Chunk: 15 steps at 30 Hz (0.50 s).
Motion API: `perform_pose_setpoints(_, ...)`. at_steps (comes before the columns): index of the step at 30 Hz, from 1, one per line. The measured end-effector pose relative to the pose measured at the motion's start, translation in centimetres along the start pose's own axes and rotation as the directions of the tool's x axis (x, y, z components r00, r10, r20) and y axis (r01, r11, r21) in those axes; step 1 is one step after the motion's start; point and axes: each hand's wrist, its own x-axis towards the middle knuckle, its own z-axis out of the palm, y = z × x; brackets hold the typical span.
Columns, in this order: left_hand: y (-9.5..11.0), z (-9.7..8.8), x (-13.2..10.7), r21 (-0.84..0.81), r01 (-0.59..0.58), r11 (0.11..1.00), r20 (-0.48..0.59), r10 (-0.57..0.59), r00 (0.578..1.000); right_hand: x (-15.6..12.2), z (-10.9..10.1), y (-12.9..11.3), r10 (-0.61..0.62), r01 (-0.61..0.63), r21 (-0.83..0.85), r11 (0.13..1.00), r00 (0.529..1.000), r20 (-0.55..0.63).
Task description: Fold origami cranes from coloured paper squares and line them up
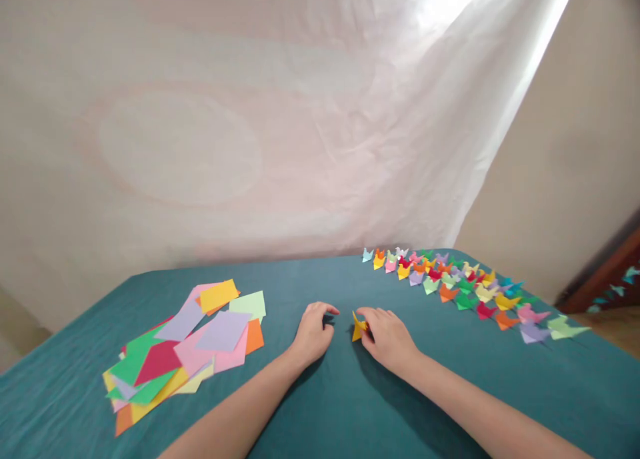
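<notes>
A small yellow-orange origami bird is pinched between the thumb and fingers of my right hand, just above or on the dark green cloth. Part of the bird is hidden behind my fingertips. To its left, my left hand is held over the cloth with thumb and index finger apart, holding nothing. A gap separates the left fingertips from the bird.
Loose coloured paper sheets lie in an overlapping pile on the left of the green-covered table. Rows of folded paper birds stand along the right side. A pale curtain hangs behind the table.
</notes>
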Motion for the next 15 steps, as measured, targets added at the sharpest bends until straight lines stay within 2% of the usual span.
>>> perform_pose_setpoints(2,-0.1,0.0,0.1,0.005,-0.004,1.000,0.002,0.003,1.000,-0.4,-1.1,0.8,0.042,-0.043,0.045,0.998,0.999,0.035)
perform_pose_setpoints(5,0.0,0.0,0.1,0.010,-0.009,1.000,0.011,0.008,1.000,-0.3,-2.6,3.2,0.096,-0.100,0.207,0.973,0.995,0.029)
perform_pose_setpoints(7,0.0,0.0,0.2,0.013,-0.016,1.000,0.023,0.016,1.000,0.3,-3.2,4.9,0.019,-0.032,0.340,0.940,0.999,0.041)
perform_pose_setpoints(10,0.0,0.0,0.2,0.015,-0.029,0.999,0.042,0.028,0.999,1.4,-3.2,6.1,-0.086,0.044,0.402,0.914,0.993,0.085)
perform_pose_setpoints(15,0.1,-0.2,0.3,0.016,-0.050,0.999,0.060,0.049,0.997,3.1,-1.4,4.5,-0.233,0.120,0.502,0.856,0.958,0.168)
